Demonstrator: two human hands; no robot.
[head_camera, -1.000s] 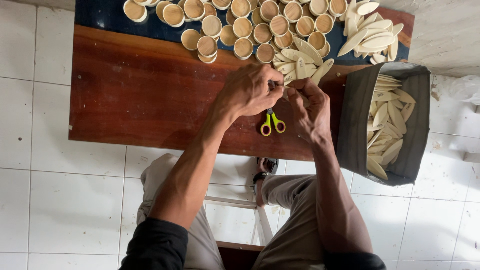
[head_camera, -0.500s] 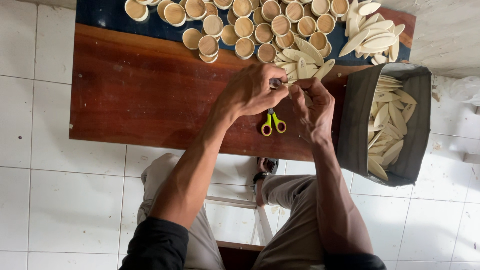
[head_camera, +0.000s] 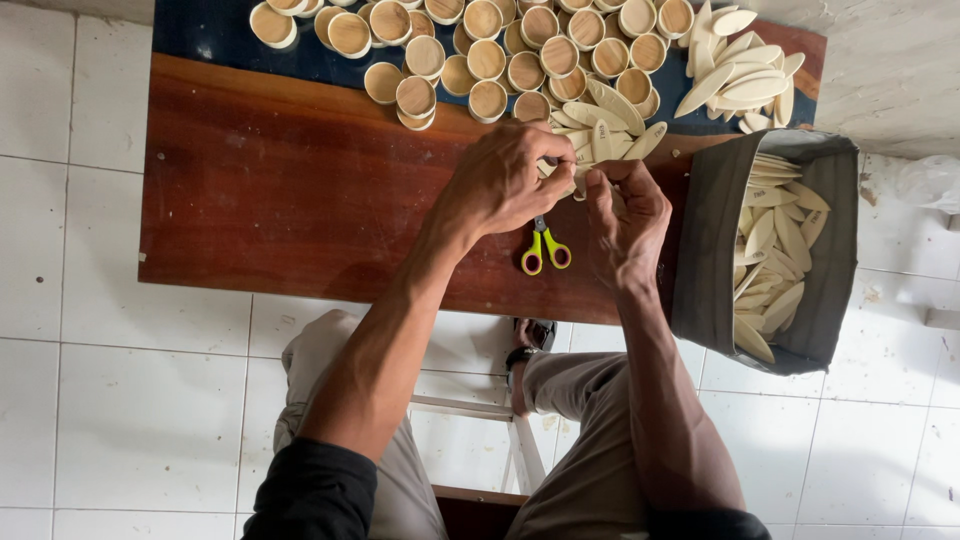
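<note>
Dark wood table (head_camera: 260, 200) on white tile floor (head_camera: 120, 400); both hands' fingers (head_camera: 560, 170) pinch pale strip (head_camera: 580, 185).

Black pushed-up sleeves; khaki trousers; sandals

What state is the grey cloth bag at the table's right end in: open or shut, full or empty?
Open and partly filled. The bag gapes at its top, and pale oval wooden pieces lie visible inside it.

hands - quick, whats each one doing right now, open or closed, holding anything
Left hand: closed, fingers curled on a pale wooden strip.
Right hand: closed, pinching the same strip from the other side, above the yellow-handled scissors.
</note>
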